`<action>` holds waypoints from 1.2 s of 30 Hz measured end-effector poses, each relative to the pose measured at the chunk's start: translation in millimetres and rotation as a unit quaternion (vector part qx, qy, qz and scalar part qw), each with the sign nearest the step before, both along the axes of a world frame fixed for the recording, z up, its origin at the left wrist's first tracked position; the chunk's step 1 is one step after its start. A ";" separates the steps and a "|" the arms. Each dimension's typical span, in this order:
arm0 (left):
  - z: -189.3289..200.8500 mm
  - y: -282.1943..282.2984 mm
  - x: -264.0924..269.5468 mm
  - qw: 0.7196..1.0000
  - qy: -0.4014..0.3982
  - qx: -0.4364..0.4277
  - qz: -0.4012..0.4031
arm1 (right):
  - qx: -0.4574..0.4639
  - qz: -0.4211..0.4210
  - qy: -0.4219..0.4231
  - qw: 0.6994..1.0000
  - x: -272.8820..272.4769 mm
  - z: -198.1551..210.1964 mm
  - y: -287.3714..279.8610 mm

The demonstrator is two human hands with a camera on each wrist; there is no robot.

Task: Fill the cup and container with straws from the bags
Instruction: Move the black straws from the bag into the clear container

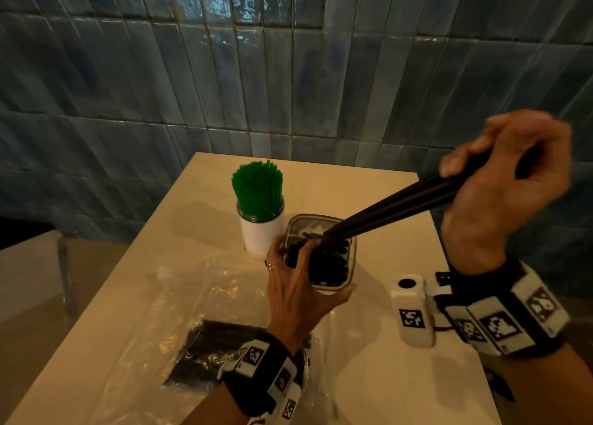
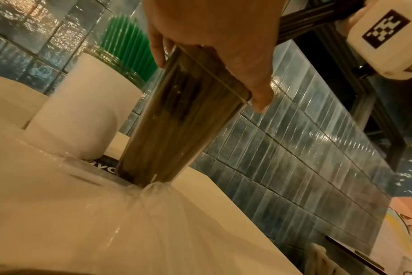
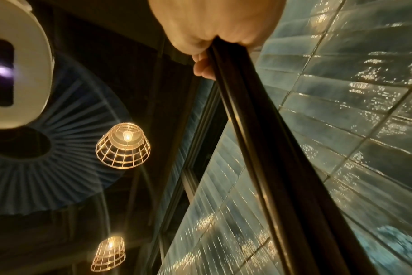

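Observation:
A clear square container partly filled with black straws stands mid-table. My left hand grips its rim from the near side; in the left wrist view the fingers curl round the top of the container. My right hand is raised at the right and holds a bundle of black straws, slanted with its lower ends at the container's mouth. The right wrist view shows the same bundle of straws leaving my right hand. A white cup full of green straws stands just behind-left of the container.
A clear plastic bag lies flat at the near left, with black straws still inside. Another clear bag is spread under the container. A blue tiled wall backs the cream table. The table's right edge lies under my right wrist.

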State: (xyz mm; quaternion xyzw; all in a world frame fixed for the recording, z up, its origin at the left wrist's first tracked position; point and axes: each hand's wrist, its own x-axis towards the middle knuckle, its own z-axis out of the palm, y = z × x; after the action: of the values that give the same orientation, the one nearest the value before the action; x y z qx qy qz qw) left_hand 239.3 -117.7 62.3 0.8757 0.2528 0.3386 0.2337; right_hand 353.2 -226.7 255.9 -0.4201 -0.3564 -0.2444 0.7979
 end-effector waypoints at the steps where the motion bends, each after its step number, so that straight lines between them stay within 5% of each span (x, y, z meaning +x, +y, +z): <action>1: 0.1 0.5 0.4 1.000 0.001 0.000 0.002 | 0.003 0.003 0.007 1.000 -7.5 0.0 8.4; 8: 3.3 -2.4 2.9 1.000 0.007 -0.001 0.003 | -0.079 -0.050 -0.008 0.996 -5.2 -34.2 32.6; 11: 5.8 -0.4 4.9 1.000 -0.017 -0.010 0.001 | -0.205 -0.043 -0.006 0.978 -7.1 -64.3 42.6; 15: 8.6 -0.4 8.4 0.996 -0.068 -0.051 -0.014 | -0.427 0.013 -0.023 0.904 -15.5 -109.7 54.3; 19: 7.5 3.4 9.9 0.994 -0.090 -0.048 -0.035 | -0.616 0.119 -0.063 0.776 -20.0 -123.6 60.2; 20: 6.3 4.8 10.8 0.994 -0.092 -0.043 -0.034 | -0.635 0.113 -0.078 0.760 -20.9 -121.2 60.9; 23: 1.6 8.8 13.2 0.992 -0.095 -0.082 -0.026 | -0.609 0.031 -0.109 0.785 -19.7 -113.5 60.3; 25: -0.3 9.8 13.6 0.990 -0.090 -0.105 -0.026 | -0.623 -0.003 -0.101 0.776 -19.7 -113.2 55.7; 30: 4.0 7.2 14.3 0.987 -0.125 -0.105 -0.003 | -0.761 0.029 -0.201 0.616 -19.9 -127.3 44.2; 36: 9.8 8.5 20.7 0.986 -0.120 -0.118 0.003 | -0.790 -0.075 -0.214 0.570 -18.9 -114.9 33.6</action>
State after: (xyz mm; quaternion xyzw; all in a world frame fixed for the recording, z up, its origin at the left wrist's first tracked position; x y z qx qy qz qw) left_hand 259.9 -109.3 72.1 0.7943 0.2637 0.4099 0.3626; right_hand 334.3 -193.1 141.0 -0.8441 -0.5354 -0.0072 0.0280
